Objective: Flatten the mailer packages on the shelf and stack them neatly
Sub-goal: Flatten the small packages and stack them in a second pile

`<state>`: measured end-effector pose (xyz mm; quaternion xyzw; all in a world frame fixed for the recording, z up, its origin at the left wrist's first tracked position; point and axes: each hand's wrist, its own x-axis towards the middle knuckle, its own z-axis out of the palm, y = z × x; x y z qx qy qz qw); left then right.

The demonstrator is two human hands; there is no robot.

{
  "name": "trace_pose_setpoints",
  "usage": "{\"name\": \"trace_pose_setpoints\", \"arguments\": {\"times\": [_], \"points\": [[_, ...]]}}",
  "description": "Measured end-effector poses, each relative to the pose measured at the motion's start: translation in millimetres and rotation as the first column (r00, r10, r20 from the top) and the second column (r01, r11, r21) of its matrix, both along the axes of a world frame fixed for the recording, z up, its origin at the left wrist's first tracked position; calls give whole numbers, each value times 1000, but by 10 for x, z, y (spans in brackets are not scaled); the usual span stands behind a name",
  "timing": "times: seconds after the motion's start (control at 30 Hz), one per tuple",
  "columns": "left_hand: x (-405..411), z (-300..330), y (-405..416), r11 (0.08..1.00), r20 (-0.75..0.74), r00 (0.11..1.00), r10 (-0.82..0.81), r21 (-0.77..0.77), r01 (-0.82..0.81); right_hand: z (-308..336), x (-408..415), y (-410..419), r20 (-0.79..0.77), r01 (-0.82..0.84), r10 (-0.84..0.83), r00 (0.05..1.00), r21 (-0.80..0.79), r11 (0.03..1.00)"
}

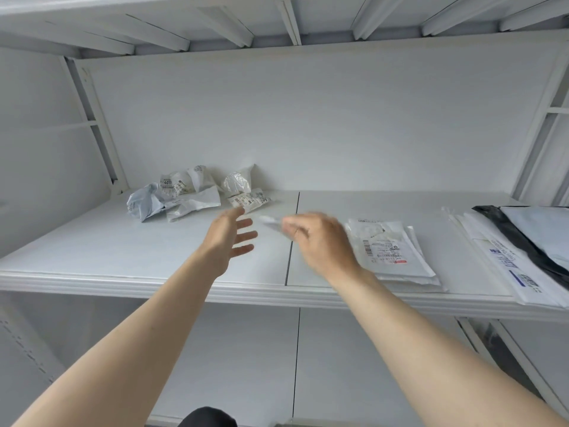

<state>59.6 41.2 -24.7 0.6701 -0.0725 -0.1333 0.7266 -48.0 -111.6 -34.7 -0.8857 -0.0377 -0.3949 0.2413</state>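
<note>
Crumpled grey-white plastic mailer packages [184, 195] sit bunched at the back left of the white metal shelf [123, 272], labels too creased to read. Right hand [320, 241] pinches a small blurred white mailer scrap [271, 224], its shape hard to make out. Left hand [229, 238] hovers, fingers spread apart. Flattened white mailer stack [397, 257] lies right; larger white and black flat mailers [523, 251] run off the frame's edge.

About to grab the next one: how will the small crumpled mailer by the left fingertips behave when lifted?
The small crumpled mailer is probably light and floppy: thin creased film, no visible bulk. It may spring back after pressing, as its folds stand up. The plastic looks glossy, so possibly slippery.
</note>
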Motion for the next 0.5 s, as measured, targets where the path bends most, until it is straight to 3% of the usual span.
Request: {"name": "trace_pose_setpoints", "arguments": {"times": [0.07, 0.13, 0.17, 0.2, 0.3, 0.37, 0.5], "points": [[1, -101, 7, 995, 42, 999, 26, 93, -30, -219, 28, 87, -289, -73, 34, 957, -126, 989], [15, -191, 14, 989, 46, 998, 29, 146, -36, -355, 38, 141, -564, -159, 114, 818, -31, 987], [22, -224, 21, 987, 42, 999, 25, 159, -31, -386, 46, 159, -630, -184, 181, 755, 62, 981], [26, -243, 30, 986, 43, 999, 24, 165, -30, -381, 50, 168, -630, -190, 229, 742, 130, 973], [82, -268, 28, 980, 105, 993, 59, 181, -77, -324, 165, 81, -447, -100, 172, 878, 180, 979], [129, -258, -2, 969, 196, 974, 112, 198, -151, -241, 245, -7, -394, 4, 21, 919, 65, 998], [212, -163, -141, 951, 324, 930, 171, 194, -242, -97, 437, -106, -507, 88, -141, 850, -128, 988]]}}
